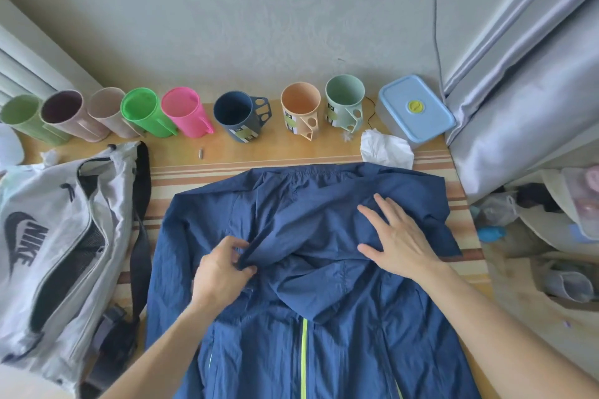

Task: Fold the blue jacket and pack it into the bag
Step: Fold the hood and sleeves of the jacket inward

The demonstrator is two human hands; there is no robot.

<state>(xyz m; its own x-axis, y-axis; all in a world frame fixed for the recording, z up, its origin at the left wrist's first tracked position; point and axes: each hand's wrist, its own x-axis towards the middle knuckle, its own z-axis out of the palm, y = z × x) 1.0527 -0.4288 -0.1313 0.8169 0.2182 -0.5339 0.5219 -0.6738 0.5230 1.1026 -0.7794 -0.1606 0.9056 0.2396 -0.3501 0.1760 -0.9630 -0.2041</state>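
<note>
The blue jacket (311, 285) lay spread at the worktop's (259, 159) centre, ready for folding. The left hand (223, 272) pinched a fabric fold while the right hand (398, 240) pressed flat, fingers spread, anchoring it. The bag (61, 236) gaped at nine o'clock.

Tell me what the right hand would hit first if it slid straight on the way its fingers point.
The right hand lies flat on the blue jacket, fingers pointing up and left. Sliding on, it would probably ride over jacket fabric to the far hem, then bare table; depth is uncertain.
</note>
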